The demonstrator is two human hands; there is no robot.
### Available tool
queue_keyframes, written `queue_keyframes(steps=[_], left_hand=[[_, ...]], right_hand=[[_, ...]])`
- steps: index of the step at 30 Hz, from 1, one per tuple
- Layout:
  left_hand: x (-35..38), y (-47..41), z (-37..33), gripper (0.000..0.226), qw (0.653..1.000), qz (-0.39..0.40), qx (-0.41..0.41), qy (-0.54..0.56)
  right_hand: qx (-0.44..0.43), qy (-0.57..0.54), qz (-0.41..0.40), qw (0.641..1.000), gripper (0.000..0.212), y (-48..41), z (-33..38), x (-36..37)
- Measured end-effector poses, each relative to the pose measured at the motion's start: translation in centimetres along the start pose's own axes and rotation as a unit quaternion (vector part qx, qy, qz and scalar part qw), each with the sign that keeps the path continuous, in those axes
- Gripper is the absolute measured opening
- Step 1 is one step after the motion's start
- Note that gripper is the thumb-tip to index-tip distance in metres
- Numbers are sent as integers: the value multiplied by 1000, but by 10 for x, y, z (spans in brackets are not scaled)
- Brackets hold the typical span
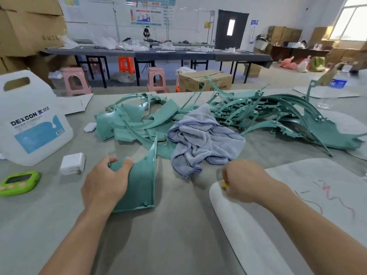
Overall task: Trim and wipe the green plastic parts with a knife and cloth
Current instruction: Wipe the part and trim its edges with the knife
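Both my bare forearms reach forward, my left hand (106,181) palm-down and curled round the top edge of a green part (140,185), my right hand (245,181) knuckles-up, closed on a yellow thing (225,184).

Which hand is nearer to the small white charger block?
Left. The left hand, gripping a green part, is just right of the charger; the right hand is much farther right.

"DEXCON" on white jug (29,120) label, other print too blurred
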State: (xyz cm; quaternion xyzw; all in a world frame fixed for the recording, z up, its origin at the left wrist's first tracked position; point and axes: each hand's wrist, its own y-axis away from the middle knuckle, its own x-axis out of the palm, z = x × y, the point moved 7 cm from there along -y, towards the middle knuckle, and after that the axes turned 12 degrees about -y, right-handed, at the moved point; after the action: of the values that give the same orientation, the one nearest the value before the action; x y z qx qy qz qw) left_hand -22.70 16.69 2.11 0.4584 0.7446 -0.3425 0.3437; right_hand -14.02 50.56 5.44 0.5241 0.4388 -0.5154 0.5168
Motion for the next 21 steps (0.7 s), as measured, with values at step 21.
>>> queue_keyframes(steps=[21], left_hand=[[5, -5, -1, 36, 999, 8, 6, 48]], right_hand=[[-36, -86, -12, 996, 7, -24, 57, -7]])
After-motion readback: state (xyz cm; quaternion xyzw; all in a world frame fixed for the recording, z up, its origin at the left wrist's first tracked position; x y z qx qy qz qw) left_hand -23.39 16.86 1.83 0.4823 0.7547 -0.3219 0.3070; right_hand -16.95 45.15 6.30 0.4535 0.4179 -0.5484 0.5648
